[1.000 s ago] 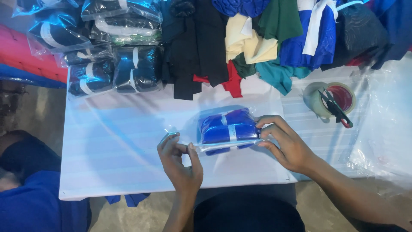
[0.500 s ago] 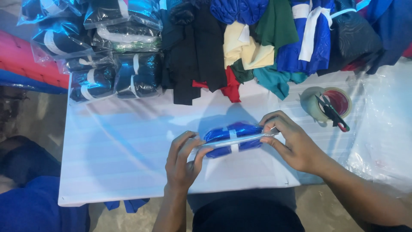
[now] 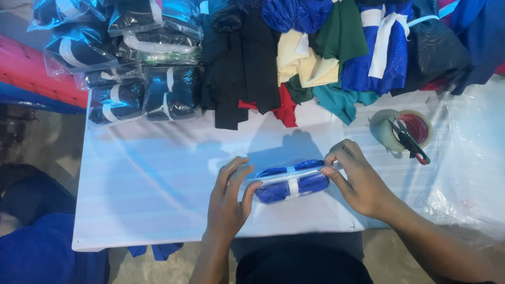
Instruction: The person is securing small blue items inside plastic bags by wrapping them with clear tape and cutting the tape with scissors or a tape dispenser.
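Head view, blue bagged garment (image 3: 292, 182) between left hand (image 3: 227, 202), right hand (image 3: 360, 179)

This looks like a small garment packing station in a workshop or shop backroom. A white desk (image 3: 158, 179) stands on a bare concrete floor (image 3: 47, 142). Along its far edge lie loose folded garments (image 3: 315, 52) in many colours, and at far left a stack of bagged garments (image 3: 131, 63) in clear plastic. A tape roll (image 3: 386, 131) with scissors (image 3: 407, 141) sits at right.

head camera looks steeply down, seemingly close, over the white table (image 3: 158, 184).
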